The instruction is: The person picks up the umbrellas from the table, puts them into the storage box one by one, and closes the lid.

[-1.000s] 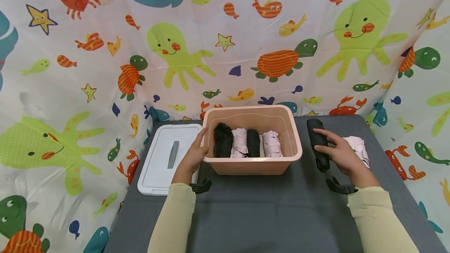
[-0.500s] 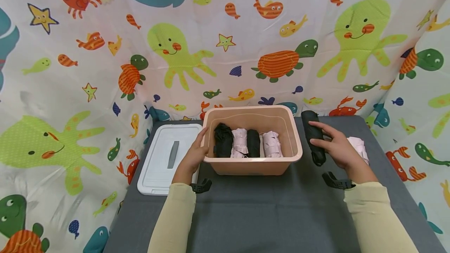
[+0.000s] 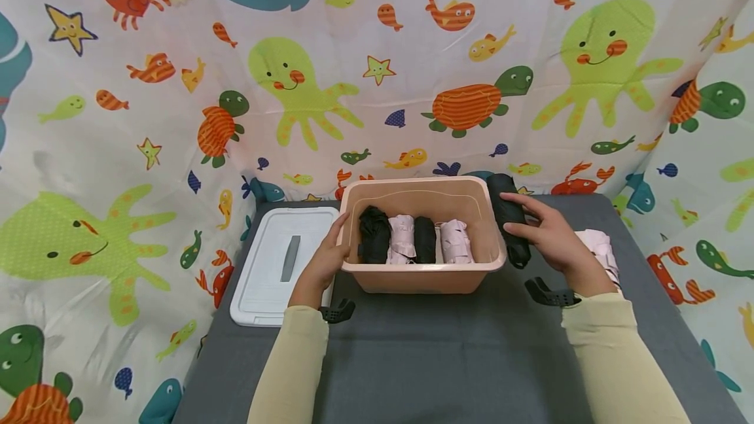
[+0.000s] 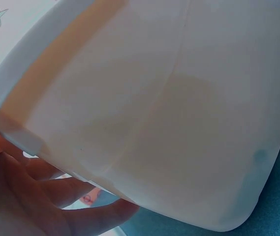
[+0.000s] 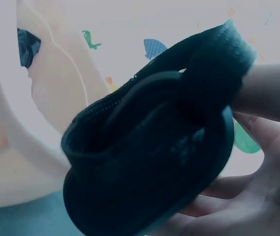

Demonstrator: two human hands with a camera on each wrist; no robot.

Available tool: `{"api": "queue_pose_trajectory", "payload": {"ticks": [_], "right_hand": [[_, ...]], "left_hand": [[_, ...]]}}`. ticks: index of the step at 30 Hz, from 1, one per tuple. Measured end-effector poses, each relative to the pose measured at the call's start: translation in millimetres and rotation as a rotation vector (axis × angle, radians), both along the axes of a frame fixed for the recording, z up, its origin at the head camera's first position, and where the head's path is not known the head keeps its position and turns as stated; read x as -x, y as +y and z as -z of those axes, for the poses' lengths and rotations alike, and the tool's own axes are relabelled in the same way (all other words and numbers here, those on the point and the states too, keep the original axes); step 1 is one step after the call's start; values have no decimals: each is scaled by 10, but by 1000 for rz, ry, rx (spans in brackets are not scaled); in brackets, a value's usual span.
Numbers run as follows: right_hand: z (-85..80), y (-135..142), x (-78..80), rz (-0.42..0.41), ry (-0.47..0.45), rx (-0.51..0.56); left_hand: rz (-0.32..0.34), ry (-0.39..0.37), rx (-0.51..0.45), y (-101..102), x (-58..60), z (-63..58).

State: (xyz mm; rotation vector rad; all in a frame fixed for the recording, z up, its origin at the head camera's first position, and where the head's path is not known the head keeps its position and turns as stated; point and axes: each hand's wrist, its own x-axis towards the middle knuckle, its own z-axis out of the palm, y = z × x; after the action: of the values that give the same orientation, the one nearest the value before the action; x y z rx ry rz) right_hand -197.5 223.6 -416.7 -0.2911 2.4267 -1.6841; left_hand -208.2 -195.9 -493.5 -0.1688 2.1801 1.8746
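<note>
My right hand (image 3: 556,241) holds a folded black umbrella (image 3: 508,216) at the right rim of a peach plastic box (image 3: 418,281), with thumb and fingers on its sides. In the right wrist view, the umbrella's handle end (image 5: 144,172) faces the camera with its strap looped above. My left hand (image 3: 321,268) grips the box's left rim; in the left wrist view its fingers (image 4: 95,214) lie along the outer wall. Inside the box, a black bundle (image 3: 374,241), a pink one (image 3: 402,237), another black one (image 3: 424,241) and another pink one (image 3: 456,241) stand in a row.
A white lid (image 3: 259,280) with a grey handle (image 3: 290,259) lies left of the box, partly behind the left forearm. Another pink bundle (image 3: 601,247) lies on the grey table (image 3: 436,358) beyond the right wrist. A curtain with printed sea animals (image 3: 365,110) hangs behind.
My right hand has carried the black umbrella left from beside the pink bundle to the box's right rim. The left hand has stayed on the box.
</note>
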Motion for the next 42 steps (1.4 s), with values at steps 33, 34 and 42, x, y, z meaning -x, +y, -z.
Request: {"api": "queue_pose_trajectory", "payload": {"ticks": [33,34,42], "right_hand": [[-56,-639,510,-186,-147,-139],[-47,-654,525,-190,-161,-140],[23,-754,618,-228,-175,-243]], "left_hand": [[-21,8,32,19,8,-20],[-20,8,32,17,10,-15],[-29,-5,33,18,35,28]]}}
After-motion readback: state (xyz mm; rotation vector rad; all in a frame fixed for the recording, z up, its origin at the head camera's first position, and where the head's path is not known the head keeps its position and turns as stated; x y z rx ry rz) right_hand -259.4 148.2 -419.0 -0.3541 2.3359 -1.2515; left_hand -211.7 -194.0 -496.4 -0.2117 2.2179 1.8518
